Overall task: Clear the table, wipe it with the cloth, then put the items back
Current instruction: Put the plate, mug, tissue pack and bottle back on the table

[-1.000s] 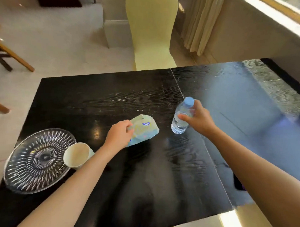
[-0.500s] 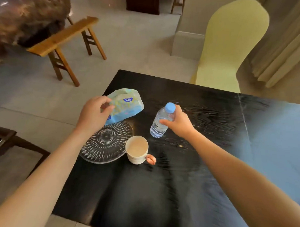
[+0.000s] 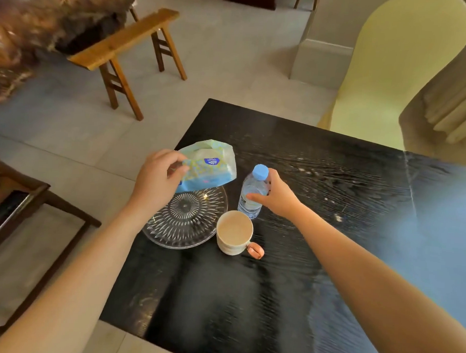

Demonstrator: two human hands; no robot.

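Observation:
My left hand [image 3: 155, 179] grips a soft blue and yellow tissue pack [image 3: 210, 163] and holds it in the air over the far rim of a clear glass plate [image 3: 184, 223]. My right hand [image 3: 277, 195] is closed around a small water bottle [image 3: 252, 193] with a blue cap, which stands upright on the black table [image 3: 316, 258]. A cream mug [image 3: 234, 233] with a pink handle stands just in front of the bottle, touching the plate's right rim. No cloth is in view.
The table's left edge runs close beside the plate. A yellow covered chair [image 3: 394, 76] stands behind the table. A wooden bench [image 3: 125, 48] is on the floor at the far left, and a dark wooden chair [image 3: 27, 222] at the near left.
The view has swung left. Both hands have carried the tissue pack and the bottle leftward across the table, to beside the plate and mug. The pack now hangs over the plate.

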